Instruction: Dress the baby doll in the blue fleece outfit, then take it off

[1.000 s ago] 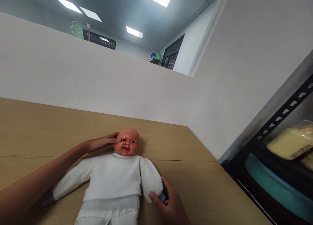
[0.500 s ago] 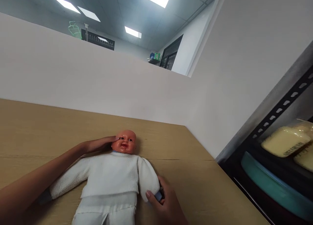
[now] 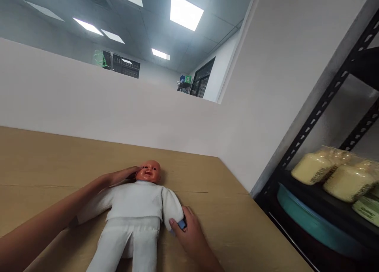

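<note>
A baby doll (image 3: 136, 201) with a reddish-orange plastic head and a white cloth outfit lies face up on the wooden tabletop (image 3: 189, 169). My left hand (image 3: 127, 174) cups the side of its head, a fingertip on the face by the eye and the other fingers partly hidden behind. At the doll's other side, my right hand (image 3: 189, 228) is closed round the end of its sleeve, thumb on top, where a blue cuff (image 3: 181, 224) shows. My left forearm crosses over the doll's other arm and covers part of it.
A pale wall (image 3: 118, 114) rises behind the table, with an opening onto a lit room. To the right, a black slotted-metal rack (image 3: 314, 118) holds bagged yellow bottles (image 3: 314, 167) above a teal basin (image 3: 314, 220).
The view has tilted up and turned right, so more of the rack and of the doll's legs shows. Both hands keep their places on the doll's head and sleeve.
</note>
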`<action>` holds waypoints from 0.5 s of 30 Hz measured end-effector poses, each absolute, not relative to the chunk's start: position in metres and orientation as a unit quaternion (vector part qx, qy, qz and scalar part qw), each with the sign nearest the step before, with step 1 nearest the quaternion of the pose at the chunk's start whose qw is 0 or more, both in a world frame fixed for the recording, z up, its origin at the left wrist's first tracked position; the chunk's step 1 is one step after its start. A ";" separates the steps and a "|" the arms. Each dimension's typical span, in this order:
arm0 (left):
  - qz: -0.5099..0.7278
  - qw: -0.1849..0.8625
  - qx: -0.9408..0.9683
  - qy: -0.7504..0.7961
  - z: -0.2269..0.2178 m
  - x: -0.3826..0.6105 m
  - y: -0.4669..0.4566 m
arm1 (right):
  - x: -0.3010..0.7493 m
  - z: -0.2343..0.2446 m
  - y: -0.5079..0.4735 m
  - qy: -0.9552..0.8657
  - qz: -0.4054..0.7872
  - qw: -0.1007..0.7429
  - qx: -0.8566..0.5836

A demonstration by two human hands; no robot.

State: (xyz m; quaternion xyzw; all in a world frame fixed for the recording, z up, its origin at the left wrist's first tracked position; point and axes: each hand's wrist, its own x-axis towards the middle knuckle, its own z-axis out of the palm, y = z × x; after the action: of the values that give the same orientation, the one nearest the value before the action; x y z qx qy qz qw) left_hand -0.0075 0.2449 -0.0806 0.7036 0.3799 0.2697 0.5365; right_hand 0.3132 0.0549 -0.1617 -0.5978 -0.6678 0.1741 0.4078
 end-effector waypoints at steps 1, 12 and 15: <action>0.302 0.502 0.707 0.396 -0.078 -0.007 0.241 | 0.312 -0.162 0.054 -0.668 0.155 0.421 -0.594; 0.433 0.333 0.789 0.282 -0.022 0.058 0.071 | 0.288 -0.130 0.023 -0.668 0.006 0.366 -0.648; 0.402 0.366 0.826 0.145 -0.008 0.077 -0.018 | 0.286 -0.118 -0.018 -0.726 -0.031 0.396 -0.562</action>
State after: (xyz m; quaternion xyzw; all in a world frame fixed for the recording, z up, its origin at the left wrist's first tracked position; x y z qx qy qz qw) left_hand 0.0766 -0.0183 -0.0076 0.8264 0.1455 0.4022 0.3662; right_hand 0.2855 -0.0184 -0.1175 -0.5623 -0.7255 -0.0312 0.3955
